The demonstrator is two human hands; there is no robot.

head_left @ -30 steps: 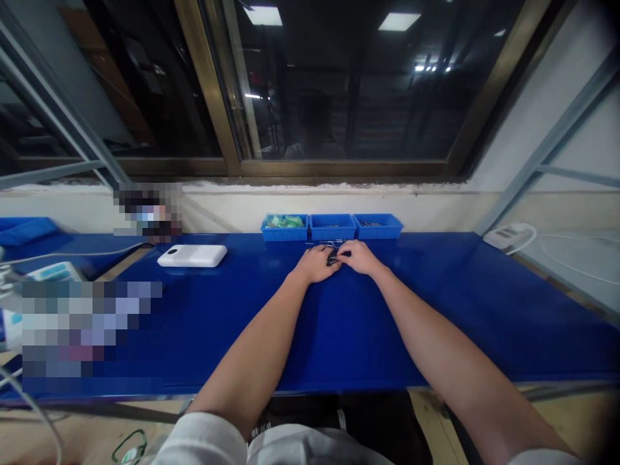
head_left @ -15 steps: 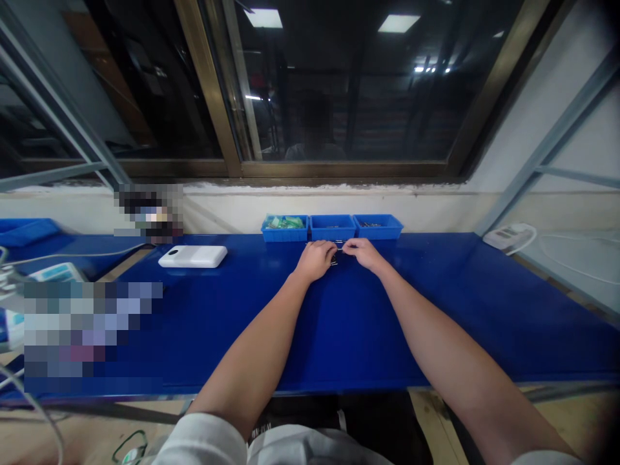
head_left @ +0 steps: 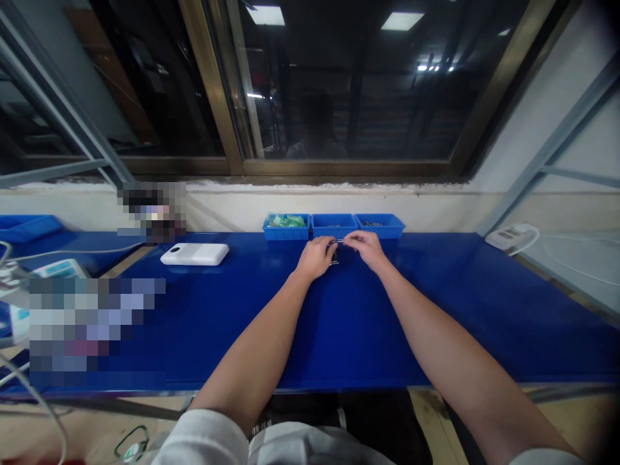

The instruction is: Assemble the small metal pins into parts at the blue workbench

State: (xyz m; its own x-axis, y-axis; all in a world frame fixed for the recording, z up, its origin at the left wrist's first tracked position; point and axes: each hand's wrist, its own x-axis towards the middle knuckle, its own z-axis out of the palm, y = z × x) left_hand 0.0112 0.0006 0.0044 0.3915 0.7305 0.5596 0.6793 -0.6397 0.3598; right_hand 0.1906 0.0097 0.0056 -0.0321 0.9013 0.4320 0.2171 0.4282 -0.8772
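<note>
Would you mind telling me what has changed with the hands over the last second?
Both hands have moved away from the body toward the blue bins. The left hand and right hand have spread slightly apart, still pinching a small metal part between them. The white device and the bins stayed put.

Both arms stretched forward; left hand (head_left: pixel 317 257) and right hand (head_left: pixel 367 247) close together, fingers curled, fingertips pinching.

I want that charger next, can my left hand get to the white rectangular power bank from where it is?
Probably yes: only bare blue tabletop lies between the left hand and the white rectangular power bank.
</note>
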